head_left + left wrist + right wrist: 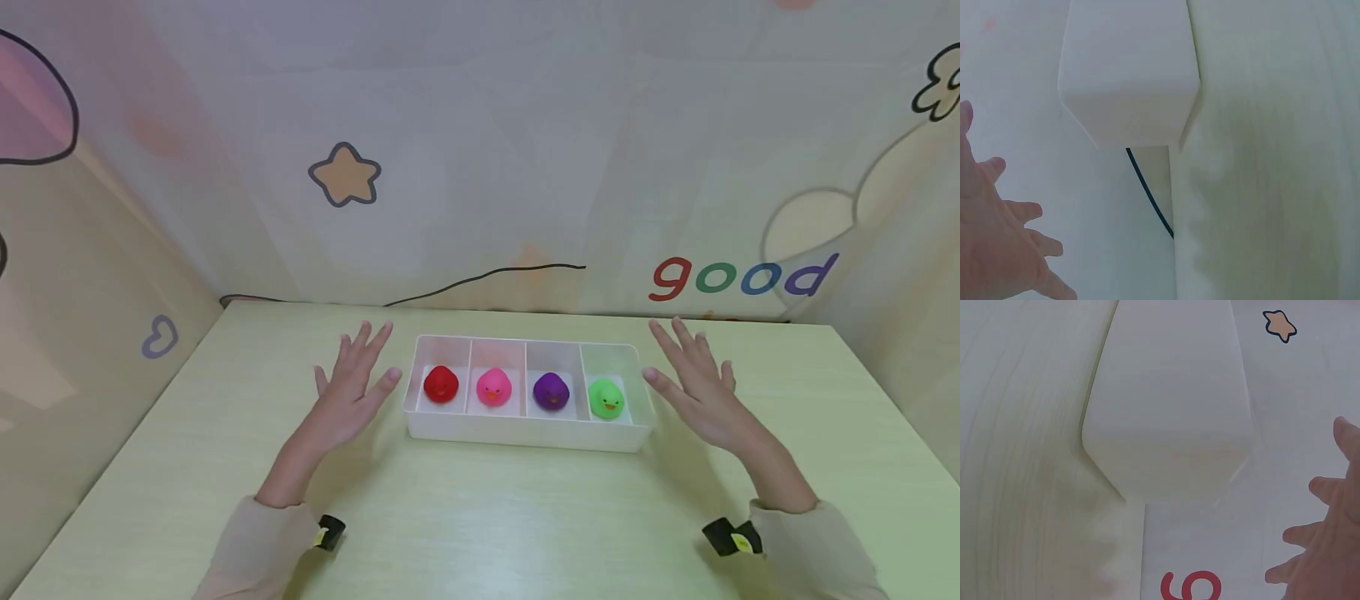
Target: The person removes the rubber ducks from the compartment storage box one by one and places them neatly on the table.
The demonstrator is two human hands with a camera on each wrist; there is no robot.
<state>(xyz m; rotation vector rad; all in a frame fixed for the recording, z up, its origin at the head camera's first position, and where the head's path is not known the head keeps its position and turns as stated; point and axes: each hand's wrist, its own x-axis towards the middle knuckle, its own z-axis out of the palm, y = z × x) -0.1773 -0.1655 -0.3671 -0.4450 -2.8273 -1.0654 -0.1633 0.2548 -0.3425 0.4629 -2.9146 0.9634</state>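
Backdrop [480, 108]: stood behind both hands; its flower [937, 83], beyond the right hand, was cut off by the frame. Of the word "good" [742, 277], the right wrist view caught just part of the red g.

Table [487, 517]: lay under both hands; near edge out of frame.

Box [525, 432]: white, four compartments, sat between the hands. Both wrist views showed its outside only, top end cropped, contents hidden by the walls.

Sleeves: left [255, 542] and right [817, 550], behind their hands, both cut off at the bottom of the head view.

Left hand [348, 400]: fingers spread, thumb just beside the box's near end, a slight gap visible. Cropped at the edge of its wrist view.

Right hand [697, 400]: fingers likewise spread, thumb tip overlapping the box's other end in the head view; could not tell whether it touched. Also cropped in its wrist view.

Ducks: one per compartment; from left hand to right hand, red [441, 384], pink [494, 387], purple [551, 392], green [606, 399]. Beaks on pink and green read clearly; red's and purple's were hard to make out.

Black pieces [332, 532] [723, 537]: one beside each cuff, details too small to read.
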